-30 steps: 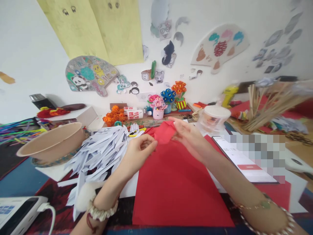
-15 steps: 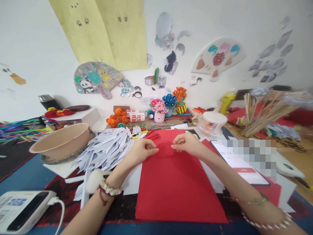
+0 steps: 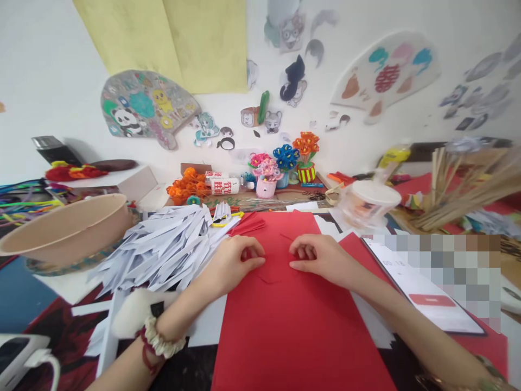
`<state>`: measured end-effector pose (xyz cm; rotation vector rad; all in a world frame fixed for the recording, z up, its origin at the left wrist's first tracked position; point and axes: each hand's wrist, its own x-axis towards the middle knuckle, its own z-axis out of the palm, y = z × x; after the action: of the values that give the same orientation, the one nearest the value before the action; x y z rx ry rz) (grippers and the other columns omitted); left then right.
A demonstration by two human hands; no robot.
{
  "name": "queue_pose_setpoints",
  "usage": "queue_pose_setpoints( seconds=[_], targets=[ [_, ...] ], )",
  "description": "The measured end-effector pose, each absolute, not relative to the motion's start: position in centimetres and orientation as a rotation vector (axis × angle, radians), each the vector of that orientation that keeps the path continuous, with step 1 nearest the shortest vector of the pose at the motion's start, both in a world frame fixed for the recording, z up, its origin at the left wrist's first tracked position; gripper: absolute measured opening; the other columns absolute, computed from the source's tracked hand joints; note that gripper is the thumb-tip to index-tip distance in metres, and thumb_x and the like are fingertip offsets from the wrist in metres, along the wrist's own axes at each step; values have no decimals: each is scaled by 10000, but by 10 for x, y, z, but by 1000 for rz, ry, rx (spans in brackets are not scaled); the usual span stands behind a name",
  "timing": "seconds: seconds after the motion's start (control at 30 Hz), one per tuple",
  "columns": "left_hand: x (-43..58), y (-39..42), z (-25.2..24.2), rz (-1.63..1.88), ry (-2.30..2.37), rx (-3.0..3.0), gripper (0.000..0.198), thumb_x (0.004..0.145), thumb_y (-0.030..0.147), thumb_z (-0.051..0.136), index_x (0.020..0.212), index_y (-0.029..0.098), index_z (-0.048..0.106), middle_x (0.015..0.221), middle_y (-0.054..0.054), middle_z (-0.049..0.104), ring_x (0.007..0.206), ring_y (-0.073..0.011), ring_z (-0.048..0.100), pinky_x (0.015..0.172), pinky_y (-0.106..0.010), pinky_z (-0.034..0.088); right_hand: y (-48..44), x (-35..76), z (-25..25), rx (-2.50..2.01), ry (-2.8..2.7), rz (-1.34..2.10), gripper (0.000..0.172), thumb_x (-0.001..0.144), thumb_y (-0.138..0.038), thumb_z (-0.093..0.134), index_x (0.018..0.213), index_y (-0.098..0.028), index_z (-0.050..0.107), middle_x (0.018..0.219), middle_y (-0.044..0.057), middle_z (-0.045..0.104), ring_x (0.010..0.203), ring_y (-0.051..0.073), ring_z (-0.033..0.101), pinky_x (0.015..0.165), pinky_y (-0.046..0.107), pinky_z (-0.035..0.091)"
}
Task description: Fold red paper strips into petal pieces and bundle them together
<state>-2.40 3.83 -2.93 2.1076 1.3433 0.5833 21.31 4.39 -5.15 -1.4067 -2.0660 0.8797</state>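
Between my left hand (image 3: 240, 258) and my right hand (image 3: 321, 255), a small piece of red paper (image 3: 277, 262) is pinched at its two sides. It blends into the red paper sheets (image 3: 293, 336) below, so only parts of its edges stand out. Both hands have thumb and fingers closed on it, just above the sheets. Folded red paper strips (image 3: 249, 224) lie beyond my left hand, at the upper left edge of the sheets. A heap of folded white paper strips (image 3: 163, 244) is to the left of that hand.
A beige bowl (image 3: 69, 228) stands at left, near a white fluffy object (image 3: 132, 314). A phone (image 3: 427, 293) lies by my right forearm. Behind are yellow-handled scissors (image 3: 222, 222), a lidded plastic tub (image 3: 372, 201) and potted craft flowers (image 3: 266, 184).
The view has tilted down and come closer. My hands, still pinching the small red paper, sit slightly lower over the sheets, and their grip looks much the same.
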Motion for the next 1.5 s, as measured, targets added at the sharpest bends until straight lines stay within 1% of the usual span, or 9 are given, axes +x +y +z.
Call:
queue_pose_setpoints(
  seconds=[0.17, 0.3, 0.47, 0.63, 0.73, 0.9, 1.07, 1.23, 1.5],
  targets=[
    [-20, 34, -30, 558, 1385, 2167, 57, 800, 138, 647, 779, 190, 658, 740, 9, 651, 688, -147, 556, 647, -257, 394, 42, 214, -51, -1406, -2059, 908, 144, 774, -320, 713, 819, -186, 686, 684, -8, 575, 602, 136, 492, 559, 253, 389],
    [-20, 30, -31, 577, 1314, 2295, 70, 850, 123, 609, 836, 190, 625, 845, -7, 663, 801, -167, 567, 732, -281, 416, 38, 211, -50, -1323, -2091, 794, 44, 812, -233, 684, 832, -194, 694, 734, -1, 586, 622, 132, 501, 578, 249, 413],
    [-21, 27, -37, 601, 1226, 2503, 110, 931, 154, 515, 910, 189, 617, 917, -31, 650, 853, -187, 553, 768, -316, 432, 34, 212, -50, -1181, -2147, 736, 142, 855, -158, 635, 944, -227, 723, 869, 28, 675, 688, 145, 583, 639, 264, 482],
    [-23, 24, -42, 682, 1153, 2681, 186, 972, 169, 460, 965, 187, 644, 890, -43, 639, 831, -189, 540, 742, -309, 444, 29, 213, -48, -1025, -2185, 590, 210, 940, -144, 533, 1000, -237, 711, 978, 48, 713, 887, 181, 657, 786, 304, 527],
    [-22, 21, -42, 675, 1134, 2796, 215, 986, 173, 439, 971, 175, 654, 893, -56, 639, 828, -192, 536, 739, -309, 446, 27, 213, -51, -944, -2260, 426, 227, 957, -117, 500, 960, -216, 704, 924, 55, 710, 856, 187, 644, 763, 310, 525],
    [-20, 17, -39, 561, 1140, 2924, 213, 984, 146, 434, 964, 144, 645, 846, -58, 625, 785, -200, 528, 696, -311, 436, 26, 213, -55, -915, -2332, 309, 202, 966, -97, 487, 982, -163, 678, 941, 79, 690, 857, 192, 634, 780, 318, 516],
    [-18, 15, -34, 498, 1043, 3134, 290, 1006, 154, 352, 927, 136, 630, 776, -45, 589, 684, -197, 472, 598, -311, 394, 25, 215, -54, -843, -2420, 163, 298, 983, -82, 403, 972, -150, 693, 846, 81, 664, 769, 190, 615, 693, 309, 510],
    [-17, 12, -34, 392, 1033, 3162, 291, 998, 122, 342, 947, 116, 629, 830, -70, 601, 749, -207, 503, 644, -311, 441, 24, 216, -55, -844, -2465, 56, 320, 982, -84, 386, 984, -150, 699, 811, 83, 650, 733, 195, 598, 653, 313, 496],
    [-20, 17, -32, 432, 1096, 2959, 285, 983, 111, 368, 991, 141, 652, 855, -68, 639, 783, -215, 530, 704, -345, 442, 24, 217, -58, -870, -2461, 125, 320, 972, -70, 390, 1001, -157, 696, 849, 85, 656, 764, 195, 609, 672, 314, 507]
  ],
)
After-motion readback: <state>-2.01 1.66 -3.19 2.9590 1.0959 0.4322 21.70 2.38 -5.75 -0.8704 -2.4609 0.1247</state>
